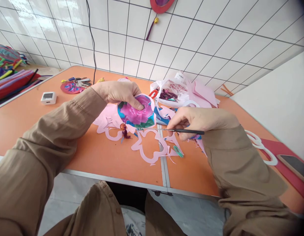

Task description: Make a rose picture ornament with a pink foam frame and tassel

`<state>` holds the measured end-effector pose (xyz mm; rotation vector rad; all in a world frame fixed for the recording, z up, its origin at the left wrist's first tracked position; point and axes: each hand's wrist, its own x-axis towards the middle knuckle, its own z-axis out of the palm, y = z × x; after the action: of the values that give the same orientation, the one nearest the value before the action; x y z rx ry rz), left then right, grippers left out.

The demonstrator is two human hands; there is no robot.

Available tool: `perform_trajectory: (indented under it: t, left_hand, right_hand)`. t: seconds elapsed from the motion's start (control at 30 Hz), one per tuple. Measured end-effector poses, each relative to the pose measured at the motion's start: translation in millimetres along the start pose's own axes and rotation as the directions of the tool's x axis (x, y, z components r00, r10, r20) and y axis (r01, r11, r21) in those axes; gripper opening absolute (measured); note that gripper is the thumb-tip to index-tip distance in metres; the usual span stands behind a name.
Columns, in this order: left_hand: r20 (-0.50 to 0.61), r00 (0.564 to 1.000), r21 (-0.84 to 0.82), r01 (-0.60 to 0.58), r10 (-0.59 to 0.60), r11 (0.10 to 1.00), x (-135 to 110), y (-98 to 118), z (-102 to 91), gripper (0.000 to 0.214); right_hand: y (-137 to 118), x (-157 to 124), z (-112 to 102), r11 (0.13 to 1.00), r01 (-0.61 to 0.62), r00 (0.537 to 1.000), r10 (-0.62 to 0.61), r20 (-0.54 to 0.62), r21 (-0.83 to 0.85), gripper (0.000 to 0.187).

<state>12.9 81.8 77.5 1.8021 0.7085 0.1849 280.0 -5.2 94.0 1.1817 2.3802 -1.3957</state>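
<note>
My left hand [119,92] is closed on the top edge of a round paper piece printed with a pink flower [136,113], holding it tilted above the orange table [97,157]. A small bead with a dark tassel [124,130] hangs at its lower left. My right hand [193,119] pinches a thin dark tool with a fine metal tip [185,131], and the tip points left towards the flower piece's lower edge. Pink paper cut-out scraps [152,147] lie on the table under both hands.
A white plastic bag with craft bits [171,93] and pink paper sheets [203,91] sit behind my hands. At the far left are a small white device [48,97], scissors [76,79] and coloured pipe cleaners [11,78]. A red board with white cut-outs [272,152] lies right.
</note>
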Motion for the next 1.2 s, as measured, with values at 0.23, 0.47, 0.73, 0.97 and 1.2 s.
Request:
perform_trajectory:
  t: [0.23,0.47,0.73,0.97,1.2]
  left_hand:
    - [-0.008,1.000,-0.050,-0.004,0.003,0.999,0,-1,-4.0,0.019]
    - [0.005,1.000,-0.082,-0.010,0.010,0.997,2,-4,-8.7,0.020]
    - [-0.017,1.000,-0.063,0.005,-0.006,0.998,3,-3,-10.2,0.021]
    - [0.010,1.000,-0.087,-0.001,0.002,0.996,6,-4,-9.1,0.019]
    - [0.005,1.000,-0.105,-0.007,0.008,0.994,5,-2,-10.5,0.017]
  right_hand:
    - [1,1,-3,0.999,0.015,1.000,-0.015,-0.006,-0.041,0.038]
    - [8,-1,-7,0.987,0.031,0.999,-0.028,0.022,-0.156,0.045]
    - [9,-1,-9,0.989,0.033,0.999,-0.028,0.037,-0.141,0.040]
    - [17,0,-11,0.988,0.101,0.995,-0.098,0.034,-0.118,0.043]
    - [9,-5,-12,0.998,0.029,1.000,-0.029,0.012,-0.055,0.038]
